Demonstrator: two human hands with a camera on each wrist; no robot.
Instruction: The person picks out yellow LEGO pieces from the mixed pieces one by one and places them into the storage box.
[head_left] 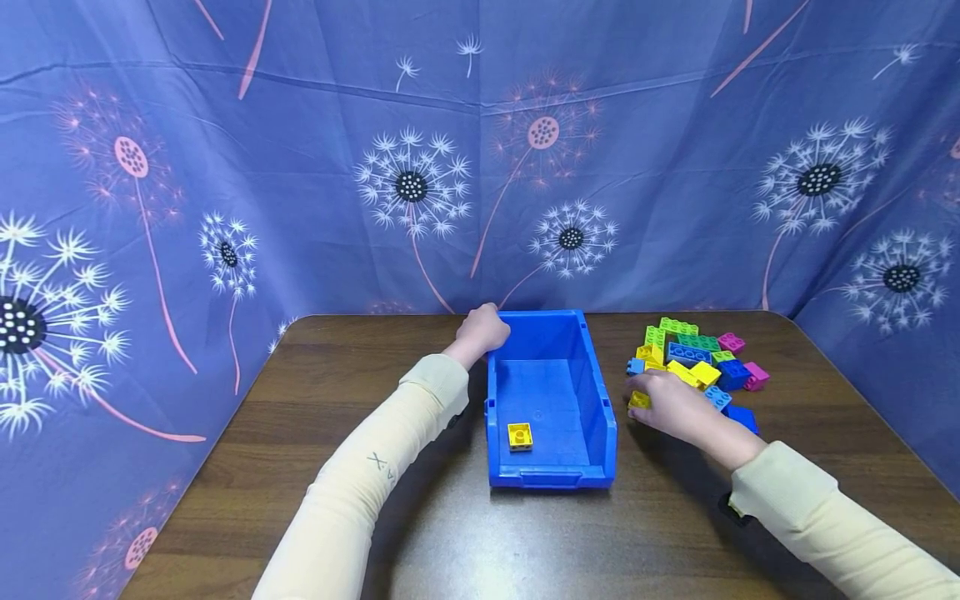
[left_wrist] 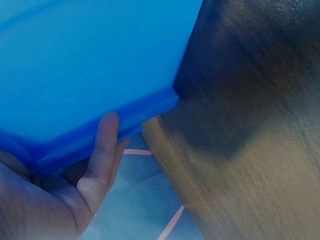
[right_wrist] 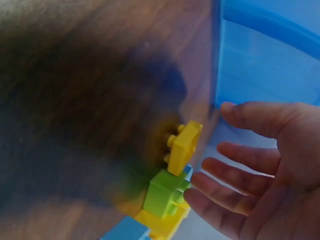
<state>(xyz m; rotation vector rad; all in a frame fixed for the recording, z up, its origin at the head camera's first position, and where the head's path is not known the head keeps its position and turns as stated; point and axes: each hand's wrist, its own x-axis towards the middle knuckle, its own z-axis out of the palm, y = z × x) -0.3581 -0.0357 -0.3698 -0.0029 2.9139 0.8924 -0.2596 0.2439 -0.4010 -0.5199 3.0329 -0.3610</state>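
A blue plastic bin (head_left: 538, 400) stands in the middle of the table, with one yellow toy brick (head_left: 520, 437) lying inside near its front left. My left hand (head_left: 482, 329) grips the bin's rim at the far left corner; in the left wrist view a finger (left_wrist: 106, 137) lies along that rim. To the right of the bin, my right hand (head_left: 671, 404) is over the near left side of a brick pile, by a yellow brick (head_left: 639, 400). In the right wrist view its fingers are spread beside a yellow brick (right_wrist: 185, 147) and a green brick (right_wrist: 162, 195), apart from the yellow one.
The loose pile holds several bricks, among them a green brick (head_left: 678, 327), a pink brick (head_left: 756, 377) and a dark blue brick (head_left: 733, 374). Behind the wooden table (head_left: 300, 417) hangs a blue cloth (head_left: 315, 167) with a dandelion print.
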